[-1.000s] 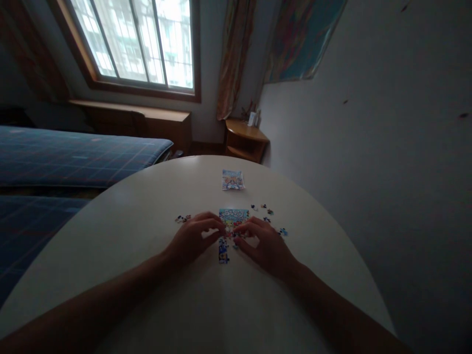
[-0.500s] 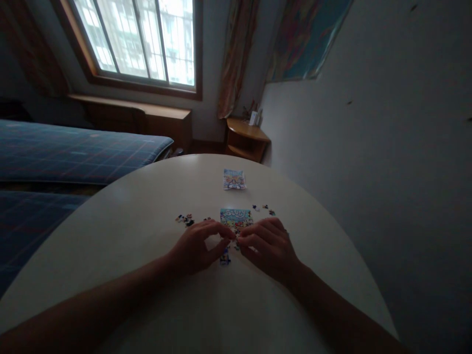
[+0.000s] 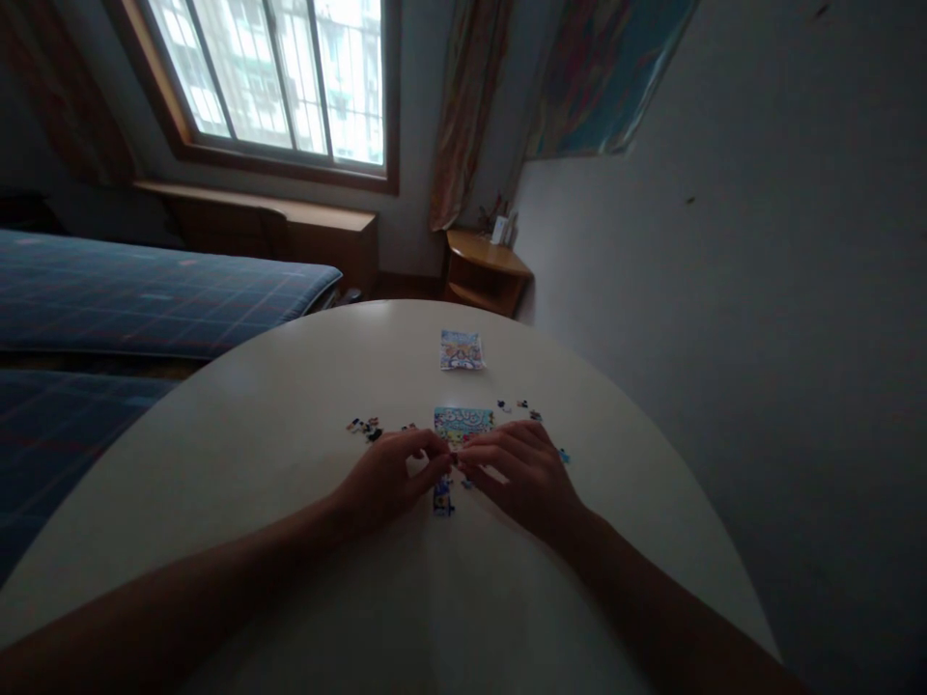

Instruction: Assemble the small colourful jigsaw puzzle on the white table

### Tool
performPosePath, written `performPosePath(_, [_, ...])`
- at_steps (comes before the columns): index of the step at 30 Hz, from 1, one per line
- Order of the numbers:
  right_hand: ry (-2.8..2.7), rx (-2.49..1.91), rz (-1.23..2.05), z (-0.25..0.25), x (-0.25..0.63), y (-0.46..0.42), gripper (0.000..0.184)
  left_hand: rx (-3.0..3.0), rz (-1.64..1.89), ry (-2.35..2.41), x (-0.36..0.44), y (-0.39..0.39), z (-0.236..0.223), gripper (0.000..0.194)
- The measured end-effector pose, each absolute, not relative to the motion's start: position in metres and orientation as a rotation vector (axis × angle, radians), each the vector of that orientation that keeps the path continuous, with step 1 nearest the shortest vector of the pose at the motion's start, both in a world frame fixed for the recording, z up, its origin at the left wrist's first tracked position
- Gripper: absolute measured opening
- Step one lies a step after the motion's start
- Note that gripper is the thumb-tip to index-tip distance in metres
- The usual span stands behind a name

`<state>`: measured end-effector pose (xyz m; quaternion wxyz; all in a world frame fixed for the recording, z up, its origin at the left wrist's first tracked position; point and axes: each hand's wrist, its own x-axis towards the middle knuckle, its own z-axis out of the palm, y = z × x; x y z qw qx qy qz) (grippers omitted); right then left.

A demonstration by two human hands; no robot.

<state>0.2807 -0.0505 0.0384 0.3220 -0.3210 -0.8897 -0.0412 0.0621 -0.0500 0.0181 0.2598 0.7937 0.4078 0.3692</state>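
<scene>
Over the table's middle, my left hand point(image 3: 395, 473) and my right hand point(image 3: 525, 473) meet at the fingertips. The fingers of both are bent into a pinch around a small dark puzzle piece point(image 3: 455, 458), largely covered by the fingers. Just behind them lies a partly built jigsaw puzzle point(image 3: 463, 421), teal with lettering along its top; my hands hide its lower part. Below my fingertips is a narrow joined strip of puzzle pieces point(image 3: 442, 499), with a few loose pieces point(image 3: 467, 485) beside it.
Loose puzzle pieces lie left point(image 3: 368, 429) and right point(image 3: 522, 405) of the puzzle. A small printed picture sheet point(image 3: 462, 350) rests farther back on the round white table point(image 3: 304, 386). Beyond are a bed with a plaid mattress point(image 3: 166, 299), a corner shelf point(image 3: 485, 253) and a window.
My hands have drawn slightly closer, and the right fingers now reach over to the left fingertips. The view has shifted slightly. The puzzle and the loose pieces on the table look unchanged.
</scene>
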Motion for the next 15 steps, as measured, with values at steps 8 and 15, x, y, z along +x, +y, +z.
performPosePath(8, [-2.203,-1.094,0.148,0.023,0.281,-0.033,0.01,2.409,0.933,1.297,0.058,-0.039,0.003,0.028])
performPosePath(15, [-2.245,-1.202,0.246,0.015,0.276,-0.024,0.009,2.512,0.828,1.246,0.061,-0.039,0.0,0.029])
